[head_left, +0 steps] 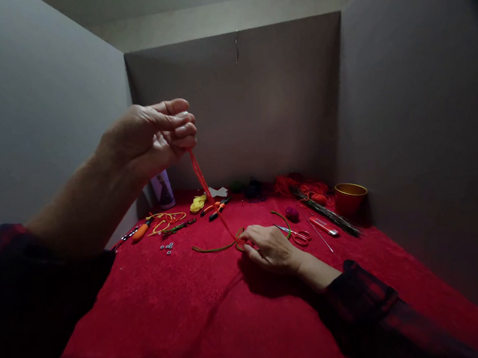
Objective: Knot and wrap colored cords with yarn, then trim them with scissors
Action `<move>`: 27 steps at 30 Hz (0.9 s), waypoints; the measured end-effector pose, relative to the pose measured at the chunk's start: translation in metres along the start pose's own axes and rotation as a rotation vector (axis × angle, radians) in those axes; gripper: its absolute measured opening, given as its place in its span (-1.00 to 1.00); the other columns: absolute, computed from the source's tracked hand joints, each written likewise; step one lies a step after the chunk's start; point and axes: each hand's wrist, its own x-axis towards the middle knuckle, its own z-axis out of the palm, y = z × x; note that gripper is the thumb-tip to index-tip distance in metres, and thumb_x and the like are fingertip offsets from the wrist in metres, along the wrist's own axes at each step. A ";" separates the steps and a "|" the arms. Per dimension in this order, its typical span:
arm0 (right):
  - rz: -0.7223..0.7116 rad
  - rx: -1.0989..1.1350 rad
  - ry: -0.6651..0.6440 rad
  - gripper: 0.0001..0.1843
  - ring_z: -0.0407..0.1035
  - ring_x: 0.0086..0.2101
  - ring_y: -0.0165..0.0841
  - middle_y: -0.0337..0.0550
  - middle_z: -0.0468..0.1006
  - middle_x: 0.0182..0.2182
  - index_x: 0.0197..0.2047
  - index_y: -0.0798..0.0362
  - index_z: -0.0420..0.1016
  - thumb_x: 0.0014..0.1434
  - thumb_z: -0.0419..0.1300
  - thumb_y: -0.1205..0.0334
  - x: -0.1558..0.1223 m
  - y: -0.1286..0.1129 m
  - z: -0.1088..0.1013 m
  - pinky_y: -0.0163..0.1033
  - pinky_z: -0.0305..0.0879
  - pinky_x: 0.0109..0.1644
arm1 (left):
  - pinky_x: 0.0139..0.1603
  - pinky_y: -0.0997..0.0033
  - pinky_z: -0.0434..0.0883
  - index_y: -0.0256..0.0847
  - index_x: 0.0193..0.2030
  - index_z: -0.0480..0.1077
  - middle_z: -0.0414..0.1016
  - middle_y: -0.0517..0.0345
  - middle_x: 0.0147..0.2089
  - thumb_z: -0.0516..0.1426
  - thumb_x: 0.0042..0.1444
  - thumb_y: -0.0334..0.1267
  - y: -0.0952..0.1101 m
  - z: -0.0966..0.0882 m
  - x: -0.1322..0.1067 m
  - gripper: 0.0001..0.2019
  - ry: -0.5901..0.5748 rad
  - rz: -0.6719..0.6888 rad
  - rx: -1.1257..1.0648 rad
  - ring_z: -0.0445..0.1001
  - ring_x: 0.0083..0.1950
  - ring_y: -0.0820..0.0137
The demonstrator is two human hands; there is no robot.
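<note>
Strands of red yarn [204, 181] run slanting from high on the left down to the red cloth. At their upper end my left hand [167, 126] is raised well above the cloth, its fingers closed on the yarn. Low at the middle, my right hand [269, 248] rests near the cloth with its fingers pinched at the lower end of the same yarn. A brownish-green cord [214, 250] lies on the cloth and passes by the right fingertips, which partly hide it. Just right of that hand are red-handled scissors [300, 237] and a green cord piece [280, 216].
Several small metal rings [168, 247] and an orange-handled tool [141, 231] lie at left. Behind are pliers [217, 208], yellow yarn [198, 203] and a purple container [163, 188]. A red cutter [324, 226], thin dark sticks [330, 212] and a red pot [350, 200] stand or lie at right. Grey walls enclose three sides.
</note>
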 end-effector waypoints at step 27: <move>0.465 0.983 0.193 -0.59 -0.08 -0.63 -0.50 -0.38 0.03 -0.66 -0.38 0.08 0.35 0.25 -0.04 -0.07 -0.008 -0.058 0.029 -0.37 -0.13 -0.61 | -0.08 0.20 0.35 -0.26 -0.29 0.47 0.54 -0.07 -0.17 0.03 0.01 -0.30 -0.130 -0.224 -0.095 -0.79 0.506 -0.344 1.517 0.46 -0.07 0.10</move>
